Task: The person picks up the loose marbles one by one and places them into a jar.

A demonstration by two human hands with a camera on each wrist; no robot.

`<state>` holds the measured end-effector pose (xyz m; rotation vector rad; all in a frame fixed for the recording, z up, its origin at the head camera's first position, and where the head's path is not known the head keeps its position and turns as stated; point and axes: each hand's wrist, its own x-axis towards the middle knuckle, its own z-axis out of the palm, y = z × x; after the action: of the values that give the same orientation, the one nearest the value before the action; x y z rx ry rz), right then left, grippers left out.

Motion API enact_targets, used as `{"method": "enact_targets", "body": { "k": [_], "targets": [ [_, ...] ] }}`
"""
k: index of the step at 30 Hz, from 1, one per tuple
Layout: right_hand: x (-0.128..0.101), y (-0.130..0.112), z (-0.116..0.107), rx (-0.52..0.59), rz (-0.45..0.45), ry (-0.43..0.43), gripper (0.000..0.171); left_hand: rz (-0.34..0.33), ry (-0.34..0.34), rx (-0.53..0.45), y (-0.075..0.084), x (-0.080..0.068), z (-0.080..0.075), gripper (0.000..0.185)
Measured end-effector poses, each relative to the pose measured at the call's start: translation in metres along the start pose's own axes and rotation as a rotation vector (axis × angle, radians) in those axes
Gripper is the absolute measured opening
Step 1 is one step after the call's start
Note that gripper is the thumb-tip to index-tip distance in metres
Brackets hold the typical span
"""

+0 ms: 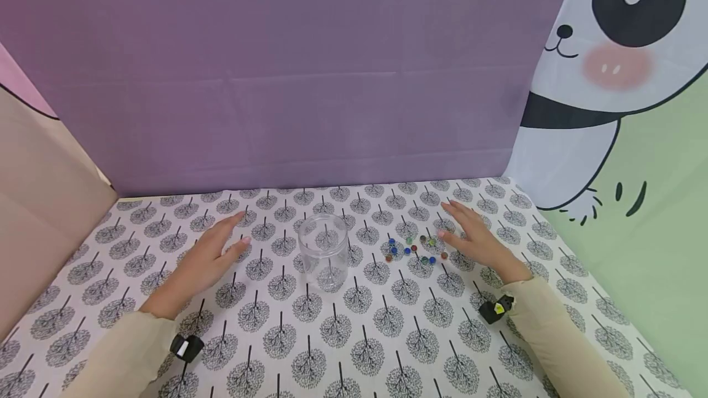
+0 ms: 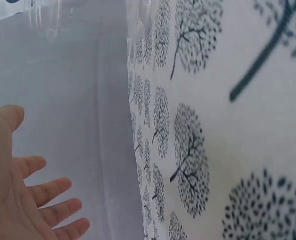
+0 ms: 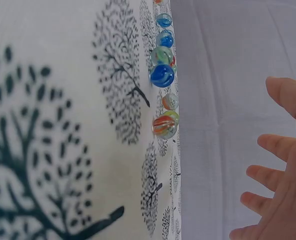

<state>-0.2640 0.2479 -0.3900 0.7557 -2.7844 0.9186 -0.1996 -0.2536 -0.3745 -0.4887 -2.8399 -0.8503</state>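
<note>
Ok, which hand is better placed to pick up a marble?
Likely the right hand: it's open beside the marbles, while the left hand is across the clear jar from them.

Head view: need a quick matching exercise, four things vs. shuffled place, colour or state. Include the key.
Things
1. jar
2. marbles
3. left hand
4. right hand

Place, colour or state
A. several colours, loosely scattered
B. right of the marbles, holding nothing
C. clear, standing upright
D. left of the jar, holding nothing

Pairs: 1-C, 2-A, 3-D, 4-B
</note>
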Motion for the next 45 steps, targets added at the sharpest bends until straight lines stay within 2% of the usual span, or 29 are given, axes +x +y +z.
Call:
{"method": "enact_targets", "body": {
  "k": [12, 27, 35, 45],
  "targets": [
    [0.002, -0.001, 0.004, 0.007, 0.005, -0.019, 0.068, 0.033, -0.013, -0.145, 0.006, 0.002, 0.007, 0.059],
    [0.002, -0.002, 0.006, 0.064, 0.004, -0.101, 0.07, 0.088, -0.072, -0.3, 0.017, 0.006, 0.024, 0.065],
    [0.002, -0.003, 0.008, 0.107, 0.03, -0.133, 0.071, 0.102, -0.104, -0.326, 0.023, 0.01, 0.033, 0.066],
    [0.001, 0.001, 0.009, 0.206, 0.071, -0.201, 0.073, 0.113, -0.101, -0.361, 0.029, 0.015, 0.043, 0.068]
  ]
}}
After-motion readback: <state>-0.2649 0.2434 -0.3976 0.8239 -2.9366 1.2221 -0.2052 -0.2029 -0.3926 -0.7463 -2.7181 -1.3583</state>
